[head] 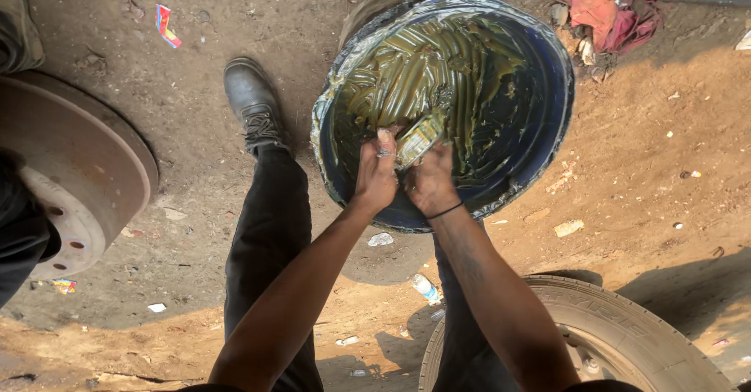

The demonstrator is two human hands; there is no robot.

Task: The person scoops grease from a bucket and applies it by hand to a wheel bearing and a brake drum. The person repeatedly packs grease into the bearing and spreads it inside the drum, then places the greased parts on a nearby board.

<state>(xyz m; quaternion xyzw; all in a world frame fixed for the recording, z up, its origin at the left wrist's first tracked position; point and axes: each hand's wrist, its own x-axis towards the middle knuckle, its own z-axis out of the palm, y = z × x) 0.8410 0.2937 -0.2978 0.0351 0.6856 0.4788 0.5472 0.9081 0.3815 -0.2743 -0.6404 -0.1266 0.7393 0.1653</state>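
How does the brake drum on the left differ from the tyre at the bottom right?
The brake drum is rusty brown metal with bolt holes along its inner ring; the tyre is pale, dusty rubber with a ribbed sidewall around a wheel. The drum sits left of the person's leg, far from the hands; the tyre lies beside the right forearm. Both are round, cut off by the frame and rest on dirt.

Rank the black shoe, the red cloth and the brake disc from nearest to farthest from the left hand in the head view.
From the left hand:
1. Black shoe, just to its left on the dirt.
2. Red cloth, upper right, beyond the blue grease tub.
3. Brake disc, at the far left edge.
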